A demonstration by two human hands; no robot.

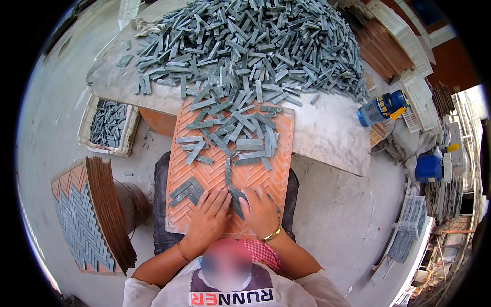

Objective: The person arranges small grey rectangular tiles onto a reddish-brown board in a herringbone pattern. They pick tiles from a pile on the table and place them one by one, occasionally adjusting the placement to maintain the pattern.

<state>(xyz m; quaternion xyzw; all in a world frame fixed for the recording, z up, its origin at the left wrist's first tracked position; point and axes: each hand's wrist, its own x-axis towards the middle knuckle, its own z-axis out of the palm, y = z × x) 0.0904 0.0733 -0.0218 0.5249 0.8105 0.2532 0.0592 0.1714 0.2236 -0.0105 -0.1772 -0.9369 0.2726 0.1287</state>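
An orange tray (204, 176) with herringbone grooves lies in front of me, its near end by my body. Dark grey-green stone strips (185, 192) sit in its grooves left of my hands. My left hand (210, 214) rests flat on the tray, fingers stretched and close together, tips beside the strips between my hands. My right hand (261, 211) has bent fingers and its thumb against a stone strip (236, 202); its fingers partly hide the grip. One strip (227, 172) points toward me just beyond my fingertips. Loose strips (240, 133) cover the tray's far half.
A big heap of stone strips (245, 41) fills the far table (327, 138). At left stand a white crate of strips (130, 134) and a tray filled with strips (84, 225) against stacked boards (105, 215). A blue bottle (376, 110) lies at the table's right.
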